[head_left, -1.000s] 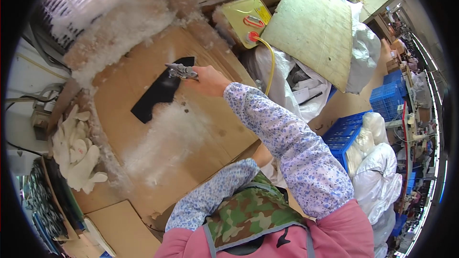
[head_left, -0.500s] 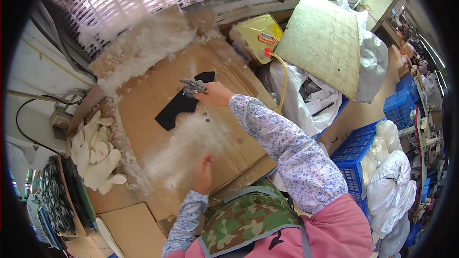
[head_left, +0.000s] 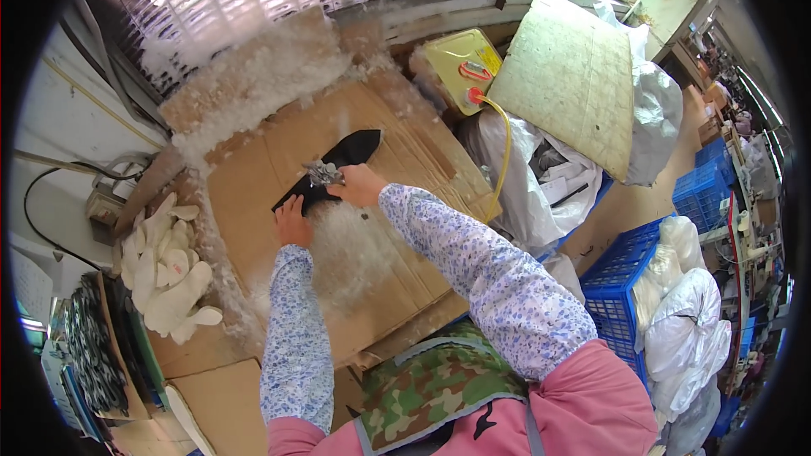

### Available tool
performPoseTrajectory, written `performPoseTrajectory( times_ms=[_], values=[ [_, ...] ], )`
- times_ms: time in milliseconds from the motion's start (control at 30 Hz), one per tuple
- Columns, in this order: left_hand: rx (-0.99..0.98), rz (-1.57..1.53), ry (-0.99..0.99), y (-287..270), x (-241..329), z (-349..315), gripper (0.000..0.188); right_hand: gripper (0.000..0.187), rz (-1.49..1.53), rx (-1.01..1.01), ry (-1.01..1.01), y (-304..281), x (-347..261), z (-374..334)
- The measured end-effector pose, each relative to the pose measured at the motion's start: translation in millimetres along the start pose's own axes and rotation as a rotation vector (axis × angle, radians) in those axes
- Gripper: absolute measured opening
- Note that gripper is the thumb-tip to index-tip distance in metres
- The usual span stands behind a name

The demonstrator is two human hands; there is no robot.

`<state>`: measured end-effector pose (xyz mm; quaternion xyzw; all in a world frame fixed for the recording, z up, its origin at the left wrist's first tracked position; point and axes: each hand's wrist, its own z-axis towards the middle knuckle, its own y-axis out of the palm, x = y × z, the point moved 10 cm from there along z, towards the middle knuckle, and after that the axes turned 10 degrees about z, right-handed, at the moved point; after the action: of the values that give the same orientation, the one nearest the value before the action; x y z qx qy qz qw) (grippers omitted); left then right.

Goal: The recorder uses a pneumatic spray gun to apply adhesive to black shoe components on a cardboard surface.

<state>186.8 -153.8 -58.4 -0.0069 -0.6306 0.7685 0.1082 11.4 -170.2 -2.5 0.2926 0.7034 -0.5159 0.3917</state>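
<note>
A black flat cut piece (head_left: pixel 355 149) lies aslant on a brown cardboard sheet (head_left: pixel 414 203) dusted with white residue. My left hand (head_left: pixel 293 226) is at its near-left end, fingers bent over the edge and gripping it. In my right hand (head_left: pixel 361 186) is a metal spray gun (head_left: pixel 323 173), held over the middle of the piece and hiding part of it. The fingers of that hand are wrapped round the gun's handle, which they mostly cover.
White sole-shaped pieces (head_left: pixel 173 270) are heaped to the left. Fluffy residue coats a board (head_left: pixel 253 67) at the back. Back right stands a yellowish container (head_left: pixel 456 59) with a yellow hose (head_left: pixel 507 152). Blue crates (head_left: pixel 612 287) and white bags (head_left: pixel 688 312) stand at right.
My left hand has moved up and forward from the near cardboard to the black piece's near-left end. The spray gun in my right hand has shifted left and nearer to me.
</note>
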Motion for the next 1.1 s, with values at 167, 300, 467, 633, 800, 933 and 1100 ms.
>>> performPoseTrajectory(
  times_ms=[167,300,467,633,800,933,1100],
  values=[
    [0.023,0.014,0.089,3,4,-2,0.052,0.043,0.026,-0.005,-0.013,-6,5,4],
    [0.005,0.024,0.093,1,6,4,0.054,0.041,-0.026,0.029,-0.008,-6,12,7],
    [-0.079,0.085,0.076,4,3,4,0.048,0.04,-0.016,0.017,0.034,-4,14,9],
    [-0.05,0.066,0.086,1,9,3,0.048,0.041,-0.035,0.013,0.019,-8,19,12],
    [-0.001,-0.003,0.084,-1,4,0,0.051,0.042,-0.05,-0.009,0.012,-5,17,14],
    [0.002,-0.004,0.101,-2,10,1,0.053,0.042,-0.056,-0.021,0.033,-5,22,13],
    [0.002,-0.006,0.086,-8,6,-2,0.05,0.042,-0.072,-0.039,0.035,3,17,12]
  ],
)
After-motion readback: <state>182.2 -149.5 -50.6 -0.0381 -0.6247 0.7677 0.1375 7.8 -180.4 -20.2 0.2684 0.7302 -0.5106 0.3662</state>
